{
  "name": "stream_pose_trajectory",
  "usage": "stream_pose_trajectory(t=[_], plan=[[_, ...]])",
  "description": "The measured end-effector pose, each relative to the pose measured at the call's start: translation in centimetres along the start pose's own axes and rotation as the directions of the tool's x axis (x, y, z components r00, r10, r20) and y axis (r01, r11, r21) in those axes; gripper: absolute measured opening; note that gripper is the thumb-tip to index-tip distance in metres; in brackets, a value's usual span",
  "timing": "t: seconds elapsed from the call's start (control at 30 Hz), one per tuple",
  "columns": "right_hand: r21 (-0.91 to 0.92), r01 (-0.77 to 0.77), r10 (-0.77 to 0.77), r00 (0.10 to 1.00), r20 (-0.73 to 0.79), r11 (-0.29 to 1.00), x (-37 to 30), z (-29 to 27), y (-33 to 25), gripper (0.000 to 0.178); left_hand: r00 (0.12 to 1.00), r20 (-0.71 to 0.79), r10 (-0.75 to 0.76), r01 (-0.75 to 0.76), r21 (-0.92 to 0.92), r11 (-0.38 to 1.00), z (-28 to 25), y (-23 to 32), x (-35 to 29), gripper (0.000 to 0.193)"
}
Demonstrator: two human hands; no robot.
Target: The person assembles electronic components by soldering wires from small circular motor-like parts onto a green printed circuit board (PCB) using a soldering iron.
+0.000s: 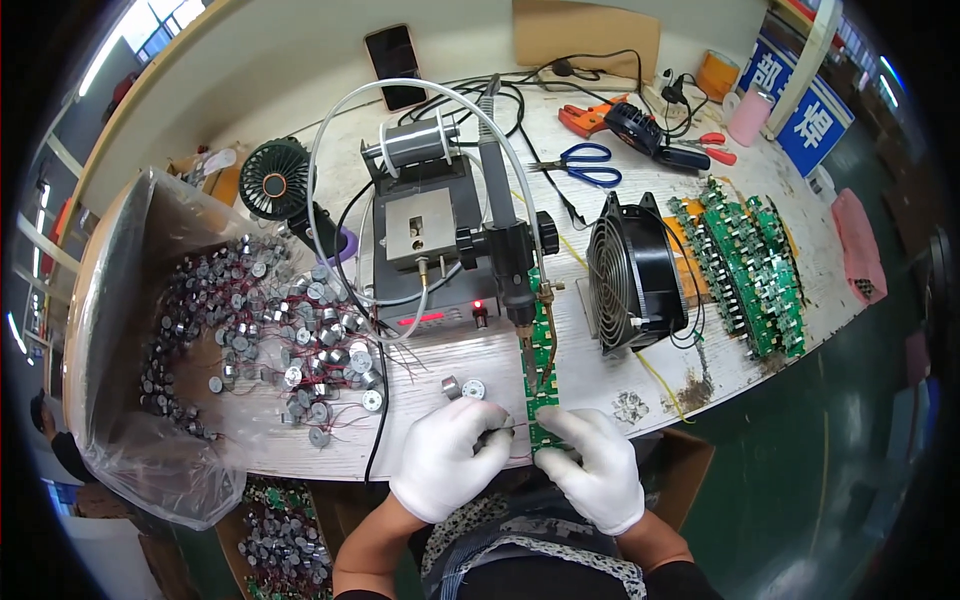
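Left hand point(450, 458) grips a small wired part point(492, 436); right hand point(592, 465) touches the near end of the green board point(541, 385). Soldering iron point(512, 265) covers it farther. The part is mostly hidden; right grip cannot be told.

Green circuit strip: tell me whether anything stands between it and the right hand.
Nothing visible does: the right hand is at the near end of the green circuit strip. The black soldering head stands over the strip farther from the person, beyond the hand, not between them.

Large white characters stand on the blue sign point(824, 128), far right; the black box point(455, 213) has an unreadable red display point(422, 320).
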State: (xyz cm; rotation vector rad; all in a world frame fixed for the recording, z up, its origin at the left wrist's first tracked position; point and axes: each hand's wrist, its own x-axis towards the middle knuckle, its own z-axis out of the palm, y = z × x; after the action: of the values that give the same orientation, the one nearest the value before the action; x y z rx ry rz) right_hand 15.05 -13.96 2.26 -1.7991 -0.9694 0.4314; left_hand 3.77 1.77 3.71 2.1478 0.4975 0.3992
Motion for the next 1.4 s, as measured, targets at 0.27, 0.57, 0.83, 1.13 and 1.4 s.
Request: stream_pose_trajectory(t=[0.27, 0.57, 0.83, 1.13, 1.4], plan=[[-0.010, 0.073, -0.073, 0.997, 0.003, 0.997, 0.3, -0.1, -0.2, 0.037, 1.000, -0.001, 0.007, -0.007, -0.017, 1.000, 0.2, 0.1, 0.0, 0.009], [-0.009, 0.038, -0.038, 0.999, 0.008, 0.999, 0.2, 0.1, -0.2, 0.036, 0.995, 0.007, -0.100, 0.100, -0.154, 0.983, 0.4, -0.3, -0.4, 0.008], [-0.002, 0.063, -0.063, 0.998, -0.018, 0.998, 0.1, 0.2, -0.2, 0.034, 0.998, -0.004, -0.060, 0.060, -0.103, 0.993, 0.7, -0.6, -0.5, 0.008], [0.023, 0.081, -0.081, 0.996, -0.025, 0.996, 0.2, 0.3, -0.2, 0.030, 0.997, -0.081, 0.012, -0.010, 0.029, 1.000, 1.3, -0.4, -0.3, 0.011], [0.006, 0.104, -0.104, 0.994, -0.030, 0.995, 0.3, 0.4, -0.2, 0.031, 0.974, -0.067, 0.215, -0.202, 0.165, 0.965, 1.1, -0.8, -0.5, 0.012]])
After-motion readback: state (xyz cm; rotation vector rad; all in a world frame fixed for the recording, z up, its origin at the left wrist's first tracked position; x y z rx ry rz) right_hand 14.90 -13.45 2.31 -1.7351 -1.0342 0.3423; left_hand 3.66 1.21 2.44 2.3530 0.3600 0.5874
